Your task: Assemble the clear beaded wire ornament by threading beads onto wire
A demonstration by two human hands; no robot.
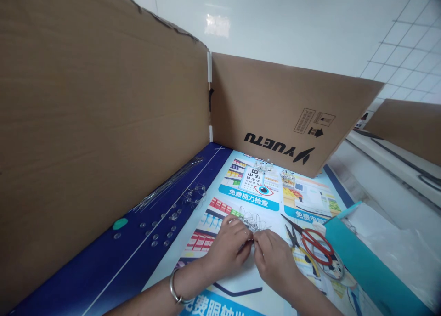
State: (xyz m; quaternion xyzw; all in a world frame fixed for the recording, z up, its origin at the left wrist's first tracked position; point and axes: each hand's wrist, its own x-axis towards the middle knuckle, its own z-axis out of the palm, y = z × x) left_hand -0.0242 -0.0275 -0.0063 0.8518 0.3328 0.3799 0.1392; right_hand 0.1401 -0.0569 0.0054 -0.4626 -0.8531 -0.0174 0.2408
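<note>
My left hand point(230, 243), with a silver bangle at the wrist, and my right hand point(274, 256) meet fingertip to fingertip low in the middle of the view. Both pinch a tangle of thin wire with clear beads point(254, 222), whose loops stick up beyond the fingers. Just which strand each hand grips is too small to tell. On the dark blue strip to the left lie loose clear beads point(155, 237), another wire loop piece point(195, 194) and a bundle of straight wires point(168, 180). Two beaded wire pieces point(263, 166) point(288, 177) rest at the back by the cardboard.
Red-handled scissors point(317, 246) and yellow-handled pliers point(305, 251) lie right of my right hand. Further right is a teal box point(365, 256) with clear plastic in it. Cardboard panels stand at the left point(96, 100) and back point(275, 100). A green disc point(120, 223) lies left.
</note>
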